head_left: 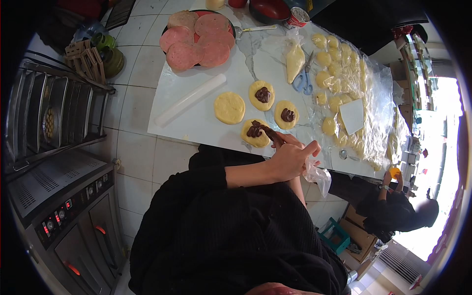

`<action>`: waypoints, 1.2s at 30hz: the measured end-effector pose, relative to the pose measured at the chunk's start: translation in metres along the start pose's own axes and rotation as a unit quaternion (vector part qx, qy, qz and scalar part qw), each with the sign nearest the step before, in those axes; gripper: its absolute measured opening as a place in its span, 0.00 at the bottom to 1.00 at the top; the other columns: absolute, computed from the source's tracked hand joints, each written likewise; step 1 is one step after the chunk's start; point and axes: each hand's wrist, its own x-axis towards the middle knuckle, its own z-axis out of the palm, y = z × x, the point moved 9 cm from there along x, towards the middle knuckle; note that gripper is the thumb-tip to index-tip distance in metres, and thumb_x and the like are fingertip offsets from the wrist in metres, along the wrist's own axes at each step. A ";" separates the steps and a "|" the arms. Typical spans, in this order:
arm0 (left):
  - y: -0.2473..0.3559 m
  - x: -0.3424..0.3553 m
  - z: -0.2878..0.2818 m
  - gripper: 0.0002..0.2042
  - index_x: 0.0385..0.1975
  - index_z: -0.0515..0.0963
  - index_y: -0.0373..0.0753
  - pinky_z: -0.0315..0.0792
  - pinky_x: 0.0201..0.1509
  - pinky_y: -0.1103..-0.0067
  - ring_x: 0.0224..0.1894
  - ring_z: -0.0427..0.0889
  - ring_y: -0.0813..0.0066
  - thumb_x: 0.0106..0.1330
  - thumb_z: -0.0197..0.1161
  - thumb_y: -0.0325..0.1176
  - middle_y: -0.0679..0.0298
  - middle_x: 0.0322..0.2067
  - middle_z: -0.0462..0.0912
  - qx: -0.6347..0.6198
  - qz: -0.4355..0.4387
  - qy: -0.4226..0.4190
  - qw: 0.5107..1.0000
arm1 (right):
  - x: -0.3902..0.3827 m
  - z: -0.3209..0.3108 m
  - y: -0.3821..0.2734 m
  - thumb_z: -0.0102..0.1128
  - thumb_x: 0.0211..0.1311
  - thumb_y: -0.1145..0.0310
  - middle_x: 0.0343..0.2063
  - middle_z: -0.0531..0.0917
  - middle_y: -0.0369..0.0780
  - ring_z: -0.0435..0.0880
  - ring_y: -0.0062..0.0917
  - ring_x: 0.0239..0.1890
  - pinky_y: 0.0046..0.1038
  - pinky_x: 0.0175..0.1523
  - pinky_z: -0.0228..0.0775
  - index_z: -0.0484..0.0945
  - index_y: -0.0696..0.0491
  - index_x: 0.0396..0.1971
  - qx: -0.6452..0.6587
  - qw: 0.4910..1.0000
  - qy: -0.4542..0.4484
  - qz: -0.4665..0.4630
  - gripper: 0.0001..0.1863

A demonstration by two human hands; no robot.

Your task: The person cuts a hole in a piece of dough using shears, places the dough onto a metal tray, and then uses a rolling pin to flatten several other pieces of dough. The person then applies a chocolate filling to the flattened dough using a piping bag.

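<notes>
Both hands are closed on a clear piping bag (318, 180) of dark chocolate filling. Its filled tip points down at a flat dough round (255, 140), where chocolate lies in a squiggle. My left hand (287, 161) wraps the bag from above, thumb outstretched. My right hand (291, 139) is mostly hidden behind it; some fingers show near the tip. Two more dough rounds, one farther off (251, 93) and one to the right (279, 121), carry chocolate dollops. A plain dough round (229, 108) lies to the left.
A white rolling pin (191, 101) and a plate of pink round slices (199, 44) lie left. Beyond are a cream-filled piping bag (295, 59) and blue scissors (303, 83). Plastic covers dough balls (339, 78) at right. An oven (64, 196) stands left; another person (398, 211) works right.
</notes>
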 end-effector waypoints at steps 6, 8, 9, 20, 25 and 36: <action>0.005 -0.001 0.002 0.19 0.28 0.58 0.37 0.68 0.24 0.69 0.20 0.76 0.59 0.52 0.56 0.45 0.50 0.25 0.70 0.125 -0.004 0.031 0.992 | -0.002 0.002 0.027 0.54 0.52 0.71 0.27 0.73 0.34 0.73 0.20 0.25 0.19 0.36 0.65 0.68 0.54 0.31 -0.046 0.996 -0.053 0.051 0.08; 0.001 0.000 0.008 0.19 0.28 0.58 0.37 0.68 0.26 0.69 0.22 0.76 0.58 0.52 0.56 0.45 0.51 0.26 0.69 0.093 -0.029 -0.007 0.995 | -0.001 0.001 0.029 0.55 0.51 0.71 0.28 0.74 0.34 0.74 0.20 0.26 0.19 0.37 0.66 0.69 0.54 0.32 -0.028 0.998 -0.049 0.042 0.09; 0.003 0.002 0.006 0.19 0.28 0.58 0.37 0.68 0.26 0.69 0.22 0.76 0.58 0.52 0.56 0.45 0.51 0.26 0.69 0.091 -0.028 -0.006 0.995 | 0.001 -0.002 0.018 0.55 0.51 0.72 0.29 0.74 0.34 0.75 0.21 0.26 0.19 0.37 0.67 0.69 0.54 0.32 -0.017 0.998 -0.040 0.034 0.09; 0.025 0.018 -0.024 0.16 0.30 0.59 0.41 0.64 0.23 0.72 0.19 0.74 0.60 0.47 0.60 0.35 0.58 0.16 0.70 0.078 -0.004 0.065 0.995 | 0.016 -0.001 -0.018 0.51 0.53 0.71 0.24 0.71 0.36 0.71 0.23 0.25 0.21 0.34 0.64 0.65 0.55 0.24 0.217 0.972 0.040 -0.081 0.06; 0.008 0.013 -0.007 0.15 0.28 0.62 0.41 0.63 0.22 0.73 0.17 0.74 0.61 0.43 0.62 0.30 0.61 0.16 0.72 -0.023 -0.023 0.015 0.999 | 0.016 0.010 0.007 0.47 0.56 0.69 0.17 0.67 0.35 0.66 0.21 0.19 0.21 0.27 0.59 0.61 0.54 0.18 0.389 0.914 0.036 -0.112 0.10; 0.003 0.010 0.002 0.13 0.20 0.63 0.37 0.57 0.22 0.81 0.18 0.65 0.76 0.33 0.56 0.19 0.67 0.17 0.67 -0.315 -0.151 -0.061 0.935 | 0.017 0.024 0.021 0.38 0.63 0.63 0.04 0.58 0.34 0.55 0.18 0.07 0.21 0.14 0.46 0.53 0.54 0.05 0.483 0.865 0.016 -0.136 0.25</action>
